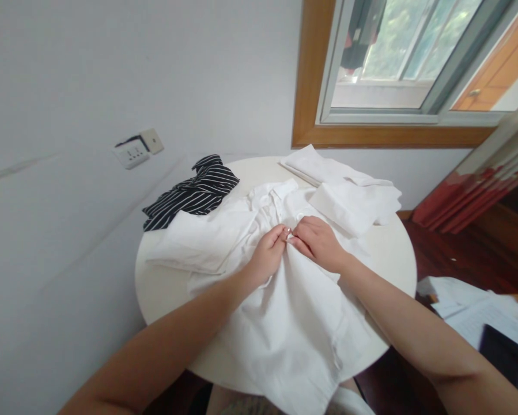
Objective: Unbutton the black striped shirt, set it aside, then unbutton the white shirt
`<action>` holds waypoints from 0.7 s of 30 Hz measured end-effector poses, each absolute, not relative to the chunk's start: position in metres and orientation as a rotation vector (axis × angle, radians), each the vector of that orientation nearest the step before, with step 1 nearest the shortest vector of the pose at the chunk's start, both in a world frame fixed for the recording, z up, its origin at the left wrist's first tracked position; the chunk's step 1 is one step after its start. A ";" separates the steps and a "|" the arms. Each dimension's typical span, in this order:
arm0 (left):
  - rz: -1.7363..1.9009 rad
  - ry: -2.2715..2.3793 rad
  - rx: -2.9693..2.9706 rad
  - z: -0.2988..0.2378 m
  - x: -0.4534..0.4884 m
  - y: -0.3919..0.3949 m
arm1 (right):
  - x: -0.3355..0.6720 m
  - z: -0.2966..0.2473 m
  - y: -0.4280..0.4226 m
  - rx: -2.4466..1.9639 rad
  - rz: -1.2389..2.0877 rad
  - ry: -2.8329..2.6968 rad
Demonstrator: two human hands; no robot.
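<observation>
A white shirt [302, 305] lies spread over the round table, its collar toward the window and its hem hanging over the near edge. My left hand [268, 253] and my right hand [317, 239] meet at the middle of the shirt front. Both are closed, with fingers and thumbs pinching the shirt's front placket. The cloth is drawn up into folds under them. A small button may be between the fingertips, but I cannot make it out. The left sleeve side [202, 239] lies flat beside my left hand.
On the round white table [163, 294] lie a black striped garment [193, 193] at the back left and folded white cloth [332, 167] at the back right. A wall socket [132, 153] is at left. Papers [479, 314] and a dark phone-like object [501, 351] lie at right.
</observation>
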State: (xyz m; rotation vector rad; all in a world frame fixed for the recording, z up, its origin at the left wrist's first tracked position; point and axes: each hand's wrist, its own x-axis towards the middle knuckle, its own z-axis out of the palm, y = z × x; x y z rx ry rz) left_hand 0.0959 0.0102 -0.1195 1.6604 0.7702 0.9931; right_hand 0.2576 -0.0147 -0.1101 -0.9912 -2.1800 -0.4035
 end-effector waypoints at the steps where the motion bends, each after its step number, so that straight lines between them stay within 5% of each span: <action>1: 0.987 0.780 1.659 -0.119 0.096 0.011 | 0.257 -0.110 -0.014 -0.992 -0.428 -2.195; 14: 0.955 0.715 1.596 -0.106 0.095 0.014 | 0.260 -0.111 -0.009 -0.971 -0.774 -1.943; 21: 0.909 0.629 1.990 -0.088 0.074 0.012 | 0.268 -0.112 -0.011 -1.052 -0.413 -1.761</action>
